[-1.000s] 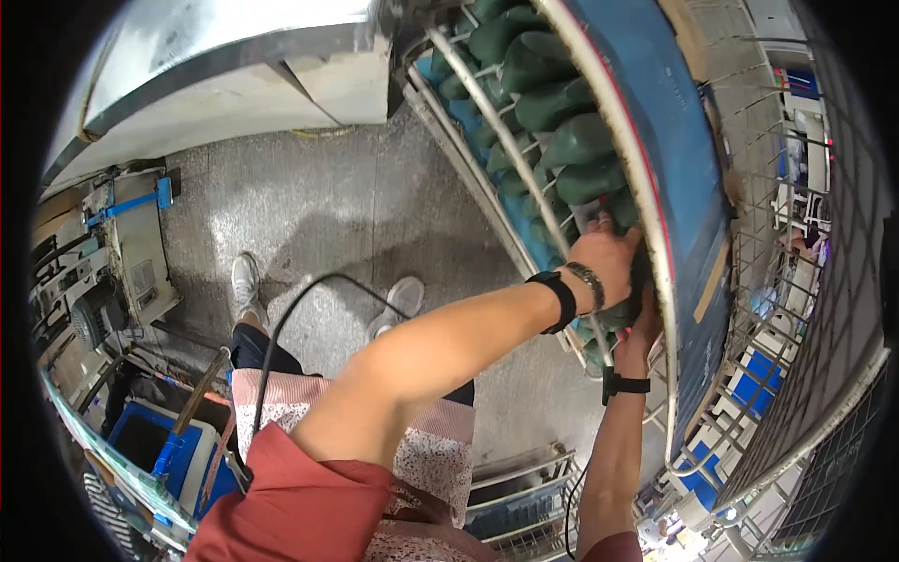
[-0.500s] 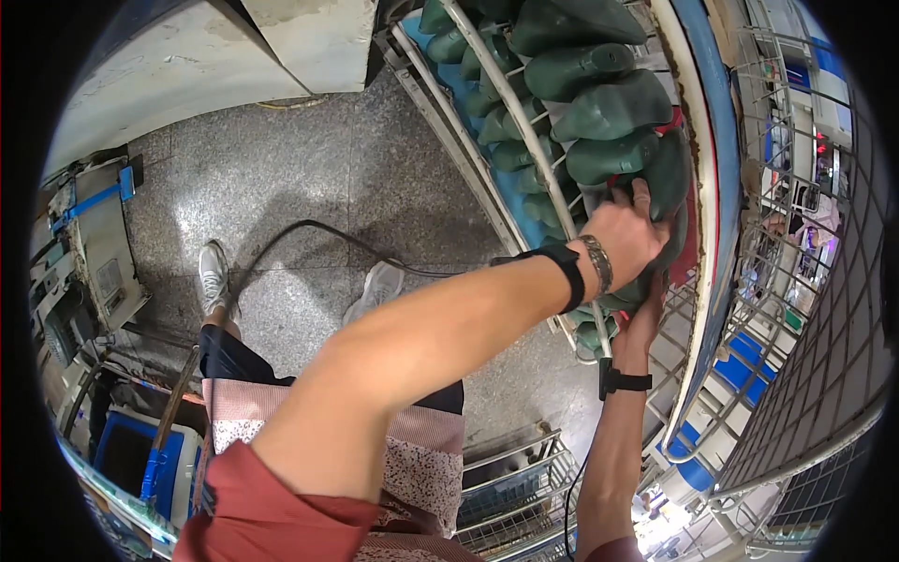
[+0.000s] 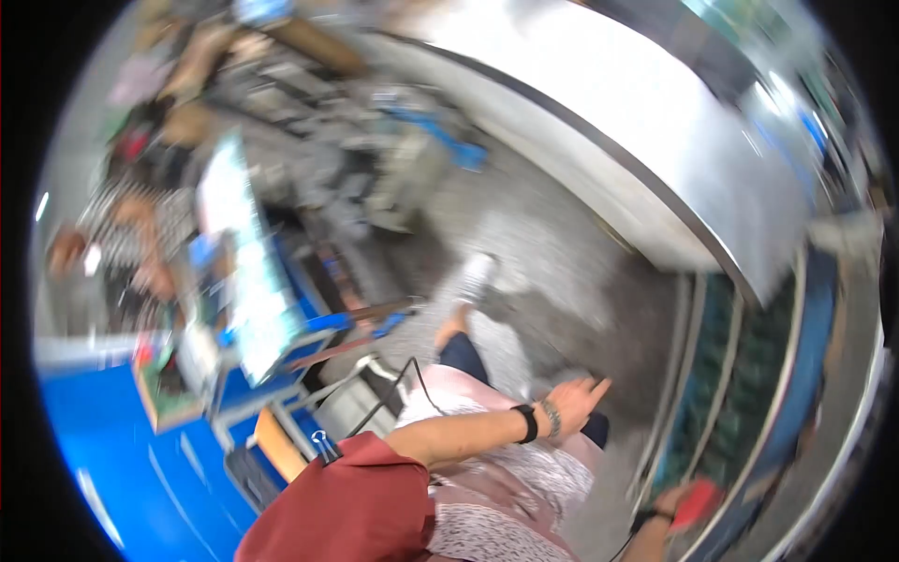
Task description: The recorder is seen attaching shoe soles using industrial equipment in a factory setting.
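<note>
My left hand is over my lap, with a dark strap and a patterned bracelet at the wrist. Its index finger stretches out, and nothing shows in it. Low on the right, my right hand is blurred beside the rack. A smooth red piece shows at its fingers and seems held there; its kind is too smeared to tell. Inside the rack lie rows of dark green shoe lasts, also blurred.
A long pale metal-topped bench runs across the upper right. At left are a blue surface, a bright tilted panel and a seated co-worker in a striped top. A chair-like frame with an orange-brown edge stands by my left arm.
My view has swung left, so the rack now lies at the lower right. My left hand has come off the green lasts to above my lap. A red piece now shows at my right hand.
</note>
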Demonstrator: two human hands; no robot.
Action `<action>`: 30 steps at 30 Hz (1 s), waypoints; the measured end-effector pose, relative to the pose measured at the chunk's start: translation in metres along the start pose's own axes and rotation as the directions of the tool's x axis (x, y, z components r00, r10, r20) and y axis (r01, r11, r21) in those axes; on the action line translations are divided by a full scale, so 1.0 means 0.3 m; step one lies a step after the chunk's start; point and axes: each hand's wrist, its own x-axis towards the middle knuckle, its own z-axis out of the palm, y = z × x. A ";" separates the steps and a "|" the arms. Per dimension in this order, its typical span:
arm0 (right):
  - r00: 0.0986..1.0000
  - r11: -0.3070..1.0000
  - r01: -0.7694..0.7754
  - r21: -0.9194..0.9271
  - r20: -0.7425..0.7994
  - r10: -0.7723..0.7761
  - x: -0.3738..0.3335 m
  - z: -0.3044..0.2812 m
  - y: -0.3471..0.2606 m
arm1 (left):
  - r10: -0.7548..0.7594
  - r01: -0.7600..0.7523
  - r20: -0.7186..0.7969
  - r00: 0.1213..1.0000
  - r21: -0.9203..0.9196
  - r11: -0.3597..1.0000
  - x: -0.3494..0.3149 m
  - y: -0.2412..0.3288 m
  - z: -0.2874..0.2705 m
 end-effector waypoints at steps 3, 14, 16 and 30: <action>0.834 0.938 -0.347 -0.014 0.452 0.316 -0.188 0.300 -0.129 | -0.244 0.233 -0.301 0.922 -0.074 0.970 -0.382 -0.221 -0.293; 0.336 0.898 0.316 -0.305 0.922 0.194 -1.129 1.090 -1.391 | -0.417 0.888 -0.897 0.145 -0.068 0.455 -1.585 -1.140 -1.256; 0.334 0.870 0.381 -0.314 0.924 0.187 -1.212 1.167 -1.499 | -0.502 0.936 -0.864 0.032 -0.150 0.318 -1.789 -1.311 -1.374; 0.238 0.916 0.128 -0.382 0.908 0.345 -1.442 1.579 -1.768 | -0.854 0.901 -0.451 0.258 -0.208 0.381 -1.712 -1.136 -1.561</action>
